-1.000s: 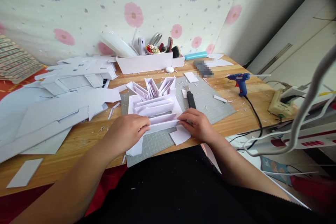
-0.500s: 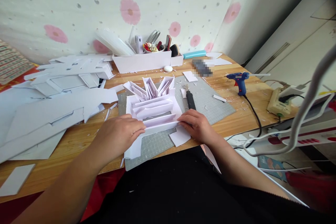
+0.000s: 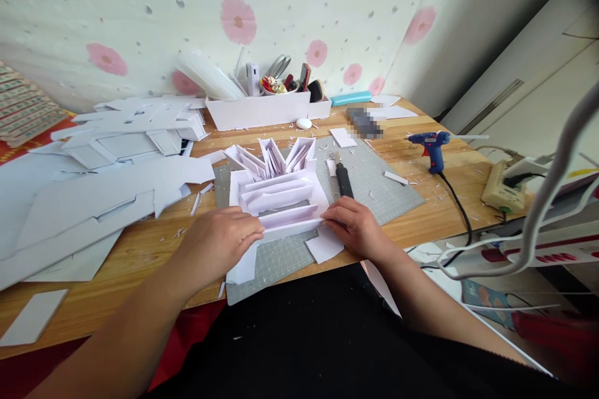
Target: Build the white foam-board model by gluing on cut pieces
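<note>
A white foam-board structure with upright partitions lies on a grey cutting mat. My left hand pinches the left end of its near wall, fingers closed together. At the right end of that same wall, my right hand grips with thumb and fingertips. Three narrow V-shaped troughs holding thin strips fan out at the structure's far side. Just beyond my right hand rests a black-handled cutting tool. A loose white board piece lies under and beside my right fingers.
Cut white boards are piled at the left. A white box of tools stands by the wall. At the right are a blue glue gun, a power strip and a hanging grey cable. Scraps litter the wooden table.
The whole view has shifted slightly, so things appear a little further right. Both hands keep their hold on the structure's near wall.
</note>
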The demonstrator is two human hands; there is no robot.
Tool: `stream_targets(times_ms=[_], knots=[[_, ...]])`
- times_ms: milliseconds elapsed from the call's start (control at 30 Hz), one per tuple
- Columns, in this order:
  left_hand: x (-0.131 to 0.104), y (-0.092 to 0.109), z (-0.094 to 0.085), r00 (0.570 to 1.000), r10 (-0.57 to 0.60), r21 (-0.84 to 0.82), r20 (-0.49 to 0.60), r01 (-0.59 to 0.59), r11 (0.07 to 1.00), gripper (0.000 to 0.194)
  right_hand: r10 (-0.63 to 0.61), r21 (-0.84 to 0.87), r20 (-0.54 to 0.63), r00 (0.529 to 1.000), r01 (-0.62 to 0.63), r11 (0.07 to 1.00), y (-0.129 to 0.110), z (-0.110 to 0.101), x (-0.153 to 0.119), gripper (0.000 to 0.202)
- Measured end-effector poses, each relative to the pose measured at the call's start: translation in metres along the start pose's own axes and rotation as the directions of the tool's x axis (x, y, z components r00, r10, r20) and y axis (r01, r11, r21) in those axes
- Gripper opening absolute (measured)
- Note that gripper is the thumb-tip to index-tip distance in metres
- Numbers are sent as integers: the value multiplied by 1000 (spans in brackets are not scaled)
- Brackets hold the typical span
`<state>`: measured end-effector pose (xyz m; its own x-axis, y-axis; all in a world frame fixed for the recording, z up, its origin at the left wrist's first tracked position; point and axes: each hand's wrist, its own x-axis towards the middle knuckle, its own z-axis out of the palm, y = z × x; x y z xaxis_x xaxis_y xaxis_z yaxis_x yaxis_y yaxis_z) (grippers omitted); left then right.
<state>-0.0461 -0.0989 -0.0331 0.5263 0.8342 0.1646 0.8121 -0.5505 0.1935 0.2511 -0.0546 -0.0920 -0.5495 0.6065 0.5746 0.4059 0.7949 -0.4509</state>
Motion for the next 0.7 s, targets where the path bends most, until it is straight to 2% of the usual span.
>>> stream_targets(times_ms=[300, 500, 600, 667, 700], knots=[[4, 2, -2, 997, 73, 70, 34, -75, 995, 31, -23, -15, 0, 1000, 23, 1000, -1, 0, 4, 12], [4, 4, -8, 997, 70, 75, 42, -73, 995, 28, -8, -2, -27, 1000, 8, 1000, -6, -4, 2, 10], [8, 0, -17, 987, 152, 44, -59, -150, 988, 22, 27, 16, -156, 987, -24, 1000, 9, -21, 18, 13], [15, -7, -25, 966, 164, -36, -200, -175, 984, 19, 73, -61, -203, 976, -86, 994, 28, -35, 46, 18], [19, -12, -28, 952, 134, -88, -275, -164, 983, 19, 109, -127, -184, 977, -134, 983, 40, -41, 65, 20]])
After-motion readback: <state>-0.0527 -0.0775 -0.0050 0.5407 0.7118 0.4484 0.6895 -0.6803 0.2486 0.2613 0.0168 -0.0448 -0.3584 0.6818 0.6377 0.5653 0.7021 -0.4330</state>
